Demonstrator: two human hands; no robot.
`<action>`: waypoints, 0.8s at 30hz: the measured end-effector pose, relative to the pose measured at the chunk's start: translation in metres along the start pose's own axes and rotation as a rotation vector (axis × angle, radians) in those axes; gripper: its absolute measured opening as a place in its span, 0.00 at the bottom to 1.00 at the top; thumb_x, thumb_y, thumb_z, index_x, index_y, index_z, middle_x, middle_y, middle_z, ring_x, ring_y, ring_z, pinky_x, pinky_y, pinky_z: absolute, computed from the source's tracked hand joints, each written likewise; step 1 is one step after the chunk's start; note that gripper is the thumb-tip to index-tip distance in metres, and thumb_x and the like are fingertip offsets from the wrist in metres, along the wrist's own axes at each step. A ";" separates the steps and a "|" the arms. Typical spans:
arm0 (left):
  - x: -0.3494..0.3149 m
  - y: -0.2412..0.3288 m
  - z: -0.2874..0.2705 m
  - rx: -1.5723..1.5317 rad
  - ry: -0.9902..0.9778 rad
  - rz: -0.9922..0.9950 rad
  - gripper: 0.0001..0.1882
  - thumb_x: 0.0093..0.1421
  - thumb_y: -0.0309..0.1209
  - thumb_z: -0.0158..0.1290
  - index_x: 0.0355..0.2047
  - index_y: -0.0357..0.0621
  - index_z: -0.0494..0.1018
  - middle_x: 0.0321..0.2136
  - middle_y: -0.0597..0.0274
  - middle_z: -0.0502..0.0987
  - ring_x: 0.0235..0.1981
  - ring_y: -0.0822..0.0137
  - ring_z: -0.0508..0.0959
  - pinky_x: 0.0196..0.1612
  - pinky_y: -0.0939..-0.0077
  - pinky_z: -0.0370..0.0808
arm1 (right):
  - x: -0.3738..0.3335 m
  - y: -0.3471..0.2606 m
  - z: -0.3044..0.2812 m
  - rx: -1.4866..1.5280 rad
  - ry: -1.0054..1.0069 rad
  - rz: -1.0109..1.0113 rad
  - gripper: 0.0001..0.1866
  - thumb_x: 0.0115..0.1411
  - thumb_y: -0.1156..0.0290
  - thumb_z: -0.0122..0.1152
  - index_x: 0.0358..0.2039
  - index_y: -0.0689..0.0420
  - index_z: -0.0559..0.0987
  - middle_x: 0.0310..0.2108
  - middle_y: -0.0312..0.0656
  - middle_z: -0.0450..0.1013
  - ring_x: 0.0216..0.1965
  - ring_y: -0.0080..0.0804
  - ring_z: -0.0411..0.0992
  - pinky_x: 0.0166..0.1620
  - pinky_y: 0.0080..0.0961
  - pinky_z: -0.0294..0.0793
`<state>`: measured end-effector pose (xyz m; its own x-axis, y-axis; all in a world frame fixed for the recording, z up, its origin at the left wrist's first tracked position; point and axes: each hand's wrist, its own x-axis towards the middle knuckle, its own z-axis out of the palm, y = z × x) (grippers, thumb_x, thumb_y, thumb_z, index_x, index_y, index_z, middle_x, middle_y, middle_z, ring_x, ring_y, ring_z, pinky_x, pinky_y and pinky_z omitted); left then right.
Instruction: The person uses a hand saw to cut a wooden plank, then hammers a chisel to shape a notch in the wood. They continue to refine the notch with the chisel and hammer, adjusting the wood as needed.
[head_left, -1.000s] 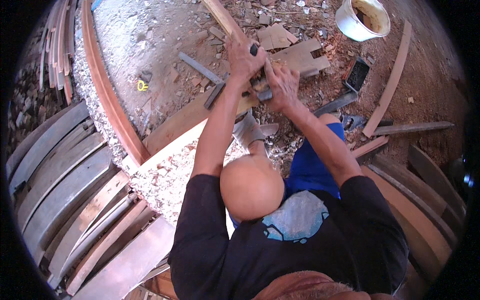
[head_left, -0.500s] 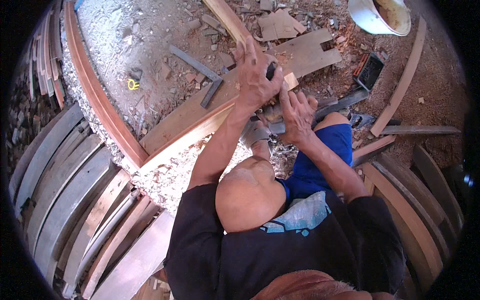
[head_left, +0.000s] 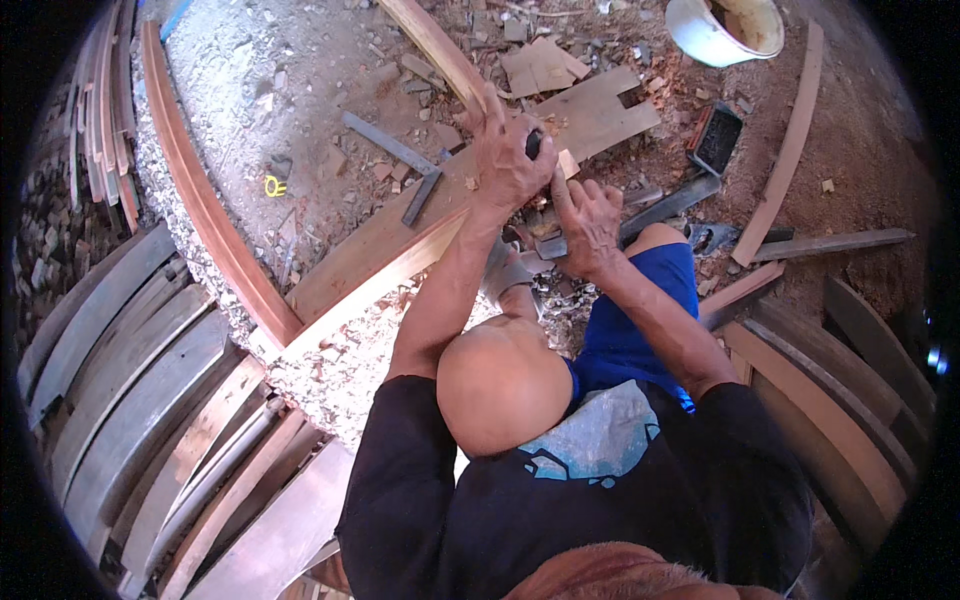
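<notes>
My left hand is closed at the near end of a long wooden beam, over a wide plank. Between its thumb and fingers shows a small black object, whose kind I cannot tell. Just to the right, my right hand has its index finger stretched toward the left thumb. Its other fingers are curled, and what they may hold is hidden. A small pale wood piece lies just beyond the fingertips. Below the hands, a pale-edged wooden strip runs along the plank.
A dark angled metal square lies left of the plank. At the right are a black tray, a white bucket and a curved board. Curved boards are stacked at the left; wood scraps and shavings litter the ground.
The whole view has shifted slightly. My right hand's fingers are more curled, with the index finger more clearly extended. My left hand stays at the beam end with the black object.
</notes>
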<state>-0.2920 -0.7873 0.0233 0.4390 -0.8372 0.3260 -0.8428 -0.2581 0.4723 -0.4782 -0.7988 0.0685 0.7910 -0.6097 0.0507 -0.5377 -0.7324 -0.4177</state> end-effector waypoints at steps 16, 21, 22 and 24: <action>0.026 -0.003 0.015 -0.260 -0.007 0.101 0.12 0.50 0.34 0.64 0.33 0.42 0.80 0.68 0.18 0.55 0.69 0.13 0.52 0.72 0.35 0.55 | 0.012 0.008 0.007 -0.026 0.159 0.015 0.52 0.44 0.55 0.72 0.70 0.58 0.67 0.39 0.42 0.78 0.44 0.42 0.76 0.39 0.43 0.59; 0.163 -0.029 -0.013 -0.231 0.006 -0.048 0.11 0.55 0.33 0.59 0.36 0.42 0.80 0.43 0.36 0.70 0.48 0.35 0.73 0.59 0.46 0.71 | 0.156 0.022 -0.020 -0.023 0.207 -0.109 0.56 0.36 0.53 0.78 0.68 0.56 0.68 0.38 0.42 0.78 0.45 0.44 0.75 0.45 0.46 0.64; 0.163 -0.023 -0.019 -0.253 0.106 -0.017 0.09 0.56 0.31 0.58 0.35 0.40 0.78 0.30 0.46 0.79 0.39 0.38 0.78 0.55 0.44 0.72 | 0.156 0.016 -0.028 0.002 0.294 -0.136 0.57 0.35 0.54 0.79 0.68 0.56 0.67 0.38 0.42 0.78 0.45 0.45 0.75 0.45 0.46 0.64; 0.110 -0.002 -0.025 -0.298 -0.007 -0.041 0.09 0.53 0.33 0.61 0.34 0.44 0.80 0.55 0.26 0.64 0.59 0.25 0.62 0.67 0.39 0.60 | 0.106 -0.002 -0.039 -0.032 0.126 -0.055 0.53 0.40 0.55 0.77 0.67 0.59 0.68 0.39 0.43 0.77 0.44 0.45 0.75 0.45 0.46 0.64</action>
<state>-0.2344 -0.8674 0.0787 0.4680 -0.8324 0.2967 -0.6956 -0.1399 0.7047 -0.4051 -0.8740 0.1102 0.7775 -0.6004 0.1872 -0.5055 -0.7737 -0.3820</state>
